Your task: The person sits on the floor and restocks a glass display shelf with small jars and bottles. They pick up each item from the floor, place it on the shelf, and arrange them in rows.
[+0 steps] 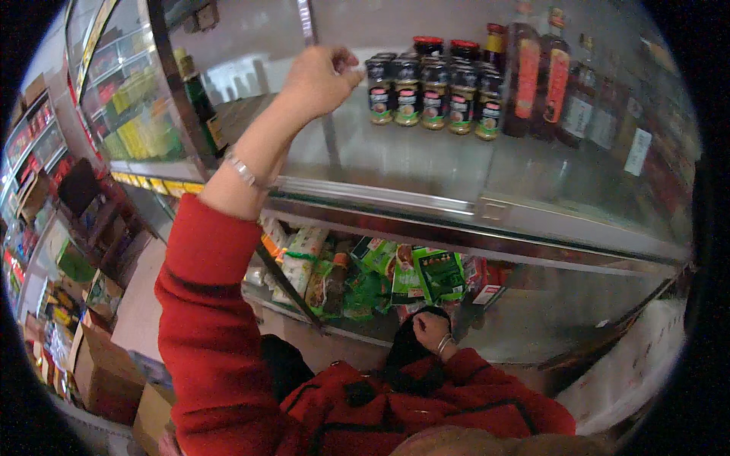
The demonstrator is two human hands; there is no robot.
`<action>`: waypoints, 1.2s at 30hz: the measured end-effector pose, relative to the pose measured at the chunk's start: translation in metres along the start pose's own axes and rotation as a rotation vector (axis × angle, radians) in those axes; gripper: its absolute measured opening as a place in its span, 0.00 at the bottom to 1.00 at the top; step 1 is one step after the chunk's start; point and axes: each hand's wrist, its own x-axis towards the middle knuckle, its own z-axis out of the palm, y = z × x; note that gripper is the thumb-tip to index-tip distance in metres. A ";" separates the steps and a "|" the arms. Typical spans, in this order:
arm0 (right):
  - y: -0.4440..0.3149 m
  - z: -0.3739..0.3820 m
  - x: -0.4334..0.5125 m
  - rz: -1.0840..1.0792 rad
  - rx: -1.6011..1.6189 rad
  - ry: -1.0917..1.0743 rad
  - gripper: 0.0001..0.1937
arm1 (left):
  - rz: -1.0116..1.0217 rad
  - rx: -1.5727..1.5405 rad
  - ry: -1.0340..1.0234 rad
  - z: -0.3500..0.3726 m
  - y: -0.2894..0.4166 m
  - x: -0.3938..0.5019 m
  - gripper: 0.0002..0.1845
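Note:
My left hand [325,80], in a red sleeve with a metal band at the wrist, is raised over a glass shelf, just left of rows of small dark-capped glass spice jars [434,97]. Its fingers are bent inward; something whitish shows at the fingertips, too blurred to name or to tell if it is held. Behind the small jars stand red-lidded jars [428,44]. Down by my dark-clad knee lies my right hand [432,330], a bangle on its wrist. Its fingers are curled, with nothing visible in them.
Tall red-labelled bottles [524,80] stand right of the jars, and a green bottle [202,108] stands at the left. A metal sliding-door rail [370,195] edges the shelf. Green packets [439,273] lie on the lower shelf. Open cardboard boxes [105,365] sit at lower left.

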 end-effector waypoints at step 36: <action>-0.032 0.050 0.032 0.124 -0.557 -0.074 0.17 | -1.055 0.367 -0.494 0.225 -0.485 -0.685 0.14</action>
